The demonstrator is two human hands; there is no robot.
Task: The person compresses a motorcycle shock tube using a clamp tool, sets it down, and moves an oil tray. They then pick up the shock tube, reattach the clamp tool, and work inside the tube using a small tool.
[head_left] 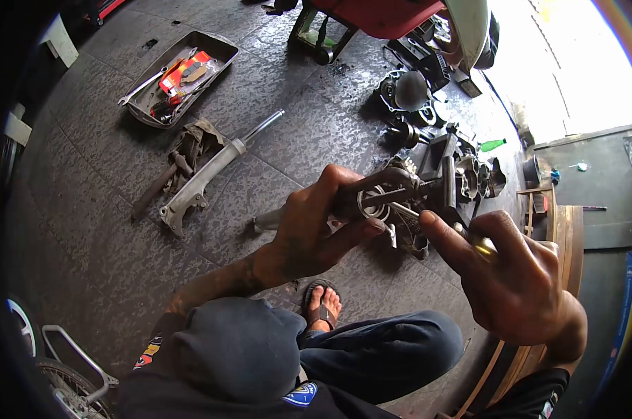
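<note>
My left hand (305, 234) is closed around a dark metal part with a shiny ring (374, 201) at its round mouth; it looks like the end of a fork tube. A grey tube end (265, 222) shows behind that wrist. Right beside the mouth stands a bench vise (447, 178) with a screw bar. My right hand (515, 283) grips a screwdriver (404, 209), its thin shaft reaching toward the ring and a bit of yellow handle showing between the fingers. Whether the tip touches the ring, I cannot tell.
A fork leg (207, 174) lies beside a rag (198, 140) on the tiled floor. Behind it is a metal tray (221, 52) with a wrench and brake pads. Engine parts (408, 91) spread at the upper right. A wooden bench (567, 244) stands at right.
</note>
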